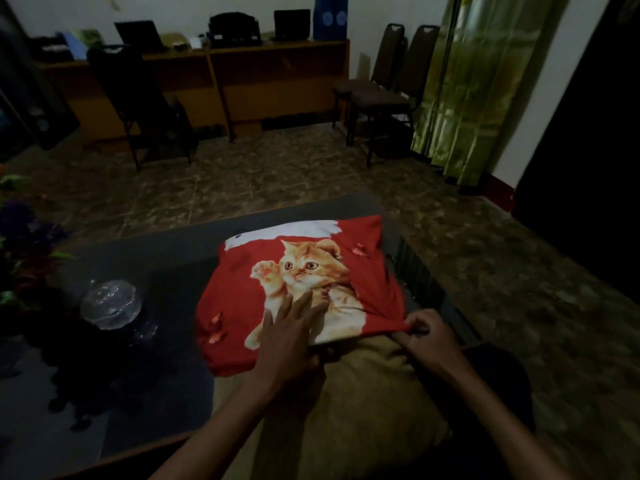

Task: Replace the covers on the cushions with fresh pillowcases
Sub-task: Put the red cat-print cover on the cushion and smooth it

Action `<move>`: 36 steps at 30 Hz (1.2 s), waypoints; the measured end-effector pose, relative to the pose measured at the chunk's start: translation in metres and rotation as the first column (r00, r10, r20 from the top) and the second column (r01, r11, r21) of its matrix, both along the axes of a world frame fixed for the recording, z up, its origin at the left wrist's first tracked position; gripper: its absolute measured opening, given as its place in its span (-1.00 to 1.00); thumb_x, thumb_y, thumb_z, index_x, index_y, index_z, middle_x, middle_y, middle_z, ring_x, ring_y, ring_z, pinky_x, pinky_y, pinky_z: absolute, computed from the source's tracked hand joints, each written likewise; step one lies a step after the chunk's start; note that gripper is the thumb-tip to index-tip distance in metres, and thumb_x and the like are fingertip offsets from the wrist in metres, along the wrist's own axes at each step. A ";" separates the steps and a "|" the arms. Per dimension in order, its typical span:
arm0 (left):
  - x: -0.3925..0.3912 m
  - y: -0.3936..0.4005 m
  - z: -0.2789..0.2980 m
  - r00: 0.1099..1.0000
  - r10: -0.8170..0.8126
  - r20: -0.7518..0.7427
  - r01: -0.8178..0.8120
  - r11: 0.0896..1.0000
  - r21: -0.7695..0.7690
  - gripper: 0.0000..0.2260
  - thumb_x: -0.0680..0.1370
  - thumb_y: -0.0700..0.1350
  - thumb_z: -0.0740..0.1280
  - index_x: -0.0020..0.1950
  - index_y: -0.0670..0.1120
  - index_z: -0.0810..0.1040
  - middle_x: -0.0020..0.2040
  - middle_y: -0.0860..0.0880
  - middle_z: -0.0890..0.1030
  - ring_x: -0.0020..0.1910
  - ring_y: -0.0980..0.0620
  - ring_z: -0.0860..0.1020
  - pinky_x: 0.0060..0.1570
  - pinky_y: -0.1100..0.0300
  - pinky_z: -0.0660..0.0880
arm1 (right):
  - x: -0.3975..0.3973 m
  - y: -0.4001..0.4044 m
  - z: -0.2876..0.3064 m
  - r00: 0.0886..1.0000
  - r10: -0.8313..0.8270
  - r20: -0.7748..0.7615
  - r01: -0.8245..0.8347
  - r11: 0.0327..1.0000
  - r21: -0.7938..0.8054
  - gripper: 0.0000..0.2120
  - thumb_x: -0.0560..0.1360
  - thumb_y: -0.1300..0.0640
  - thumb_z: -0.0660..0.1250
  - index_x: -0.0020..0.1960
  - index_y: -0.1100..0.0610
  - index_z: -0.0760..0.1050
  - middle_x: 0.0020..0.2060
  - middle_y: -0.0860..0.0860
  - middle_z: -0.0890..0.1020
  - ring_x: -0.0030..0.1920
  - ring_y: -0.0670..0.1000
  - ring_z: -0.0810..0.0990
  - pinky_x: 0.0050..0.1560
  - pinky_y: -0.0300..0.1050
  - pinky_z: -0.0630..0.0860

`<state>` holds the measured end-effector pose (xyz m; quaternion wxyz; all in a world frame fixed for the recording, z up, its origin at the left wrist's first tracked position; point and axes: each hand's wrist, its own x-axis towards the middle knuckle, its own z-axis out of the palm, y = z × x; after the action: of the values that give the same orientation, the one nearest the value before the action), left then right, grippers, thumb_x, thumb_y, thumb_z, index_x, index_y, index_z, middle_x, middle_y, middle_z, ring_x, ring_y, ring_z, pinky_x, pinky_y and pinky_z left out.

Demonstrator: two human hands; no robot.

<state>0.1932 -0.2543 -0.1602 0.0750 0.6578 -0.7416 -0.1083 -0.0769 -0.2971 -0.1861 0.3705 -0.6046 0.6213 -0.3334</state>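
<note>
Pillowcase (304,282), red with an orange kitten print, lies flat on the dark glass counter (145,244), its near edge over a tan cushion (367,393) that sits at the counter's near side; left hand (291,337) rests on the pillowcase, fingers straight and spread, pressing the cloth; right hand (427,332) pinches the pillowcase's near right corner, fingers curled on the hem; clear glass bowl (110,303) stands on the counter to the left, well apart; chairs (388,88) and a wooden desk (214,77) beyond; green curtain (474,81) at right.
</note>
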 end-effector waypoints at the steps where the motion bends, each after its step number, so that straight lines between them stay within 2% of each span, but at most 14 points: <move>1: -0.002 0.000 0.001 1.000 0.004 0.004 -0.004 1.000 -0.005 -0.19 0.49 0.22 0.40 0.61 0.21 0.03 0.65 0.06 -0.09 0.62 -0.11 -0.14 0.50 -0.31 -0.04 | 0.002 -0.001 0.002 0.996 -0.008 0.086 -0.005 0.989 0.149 -0.61 0.26 0.02 0.63 -0.05 0.09 0.52 -0.03 0.05 0.60 -0.05 0.03 0.61 -0.08 -0.09 0.50; 3: -0.005 0.000 0.002 1.000 0.012 0.028 -0.012 1.000 -0.009 -0.21 0.50 0.21 0.39 0.62 0.20 0.03 0.65 0.07 -0.11 0.62 -0.11 -0.15 0.50 -0.30 -0.07 | 0.009 -0.001 0.001 0.981 -0.009 0.191 -0.061 0.932 0.358 -0.19 0.08 -0.25 0.56 0.20 0.07 0.39 0.09 0.02 0.58 0.03 0.00 0.59 -0.05 -0.11 0.49; 5: -0.006 0.000 0.003 0.999 0.019 0.037 -0.019 1.000 0.007 -0.21 0.52 0.15 0.39 0.62 0.21 0.00 0.64 0.08 -0.12 0.62 -0.11 -0.16 0.51 -0.30 -0.08 | 0.017 -0.001 0.003 0.976 0.029 0.216 -0.107 0.927 0.360 -0.12 0.04 -0.28 0.50 0.27 0.05 0.38 0.12 0.02 0.62 0.05 0.02 0.62 0.00 -0.09 0.54; 8: 0.000 -0.005 0.008 0.996 0.039 -0.075 -0.040 0.999 -0.022 -0.20 0.51 0.10 0.42 0.60 0.25 -0.01 0.63 0.13 -0.09 0.62 -0.10 -0.02 0.48 -0.33 0.13 | 0.030 -0.011 0.038 0.968 0.049 0.246 -0.106 0.969 0.225 -0.56 0.27 -0.06 0.52 0.09 0.06 0.58 -0.01 0.11 0.71 -0.01 0.10 0.67 0.07 0.04 0.57; 10: 0.004 -0.013 0.022 0.981 0.060 -0.184 -0.083 0.990 -0.118 -0.22 0.49 0.10 0.43 0.60 0.24 0.06 0.62 0.16 0.02 0.56 -0.04 0.19 0.33 -0.12 0.44 | 0.037 -0.029 0.075 0.969 0.086 0.230 -0.103 0.993 0.064 -0.84 0.46 0.13 0.49 0.01 0.05 0.58 -0.07 0.07 0.70 0.00 0.11 0.66 0.04 -0.01 0.55; 13: 0.003 -0.035 0.054 0.940 0.027 -0.339 -0.125 0.954 -0.271 -0.25 0.47 -0.07 0.43 0.59 0.19 0.18 0.60 0.16 0.17 0.51 0.05 0.29 0.28 0.17 0.41 | 0.047 -0.052 0.140 0.971 0.149 0.186 -0.120 0.980 -0.157 -0.89 0.53 0.14 0.44 -0.01 -0.02 0.55 -0.05 -0.03 0.69 0.03 0.03 0.67 0.10 0.02 0.57; 16: -0.001 -0.057 0.082 0.884 0.014 -0.467 -0.197 0.918 -0.345 -0.25 0.46 -0.27 0.38 0.58 0.15 0.25 0.57 0.14 0.24 0.52 0.10 0.25 0.43 0.19 0.24 | 0.062 -0.063 0.209 0.980 0.200 -0.025 -0.197 0.929 -0.313 -0.91 0.57 0.07 0.37 0.01 -0.11 0.50 -0.03 -0.12 0.66 -0.02 -0.09 0.63 0.01 -0.05 0.57; 18: -0.001 -0.070 0.093 0.808 -0.005 -0.589 -0.251 0.901 -0.353 -0.25 0.40 -0.32 0.30 0.54 0.18 0.32 0.52 0.12 0.37 0.49 0.11 0.32 0.45 0.09 0.33 | 0.077 -0.064 0.246 0.957 0.181 -0.227 -0.266 0.860 -0.435 -0.90 0.56 0.05 0.36 0.03 -0.10 0.46 -0.08 -0.15 0.64 -0.08 -0.10 0.62 -0.08 -0.09 0.54; 22: 0.025 -0.089 0.117 0.684 -0.029 -0.729 -0.138 0.976 -0.168 -0.33 0.44 -0.32 0.36 0.36 0.34 0.45 0.16 0.21 0.65 0.22 0.11 0.59 0.01 0.32 0.55 | 0.116 -0.054 0.273 0.825 0.088 -0.559 -0.446 0.708 -0.547 -0.78 0.49 0.02 0.37 0.06 -0.08 0.37 -0.21 -0.14 0.57 -0.15 0.02 0.59 -0.21 -0.14 0.33; 24: 0.041 -0.089 0.133 0.500 0.000 -0.866 0.011 1.000 0.007 -0.40 0.44 -0.31 0.41 0.37 0.21 0.46 0.11 0.24 0.67 0.20 0.08 0.61 -0.02 0.32 0.53 | 0.134 -0.053 0.256 0.760 0.093 -0.643 -0.518 0.684 -0.513 -0.71 0.44 -0.01 0.38 0.10 -0.06 0.37 -0.12 -0.03 0.65 -0.06 0.12 0.64 -0.19 -0.09 0.36; 26: 0.051 -0.085 0.153 0.202 0.095 -0.975 0.072 0.991 0.112 -0.51 0.41 -0.24 0.35 0.30 0.12 0.47 0.03 0.25 0.69 0.06 0.07 0.62 -0.05 0.15 0.53 | 0.148 -0.054 0.232 0.717 0.138 -0.683 -0.543 0.725 -0.424 -0.69 0.42 -0.03 0.37 0.11 -0.04 0.36 -0.07 0.02 0.67 0.00 0.17 0.65 -0.17 -0.05 0.38; 28: 0.051 -0.083 0.167 0.038 0.208 -0.977 0.061 0.976 0.210 -0.79 0.51 -0.12 0.30 0.12 0.07 0.57 -0.06 0.18 0.71 -0.03 0.02 0.60 -0.04 0.07 0.49 | 0.160 -0.055 0.220 0.688 0.159 -0.708 -0.531 0.776 -0.342 -0.68 0.46 -0.05 0.35 0.14 -0.01 0.35 -0.02 0.07 0.66 0.05 0.20 0.64 -0.15 -0.04 0.36; 33: 0.048 -0.090 0.173 0.111 0.324 -0.939 -0.098 0.944 0.314 -0.67 0.61 0.15 0.25 0.11 -0.05 0.65 0.01 -0.09 0.72 -0.10 0.01 0.68 -0.09 0.11 0.54 | 0.183 -0.055 0.246 0.647 0.490 -0.584 -0.587 0.809 0.028 -0.47 0.51 -0.04 0.40 0.41 0.10 0.36 0.08 0.05 0.62 0.04 0.06 0.62 0.02 -0.07 0.55; 36: 0.062 -0.083 0.168 0.227 0.315 -0.921 -0.150 0.946 0.287 -0.64 0.60 0.20 0.25 0.17 -0.03 0.62 0.08 -0.07 0.68 0.07 -0.06 0.66 -0.13 0.20 0.56 | 0.190 -0.058 0.256 0.722 0.585 -0.371 -0.593 0.799 0.105 -0.70 0.56 -0.04 0.39 0.24 0.04 0.57 0.00 0.02 0.69 -0.04 0.00 0.68 0.03 0.04 0.65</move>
<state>0.2553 -0.3373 0.0076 0.4771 0.5636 -0.4280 -0.5211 0.1128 -0.3546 0.0695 0.3213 -0.8273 0.4539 -0.0796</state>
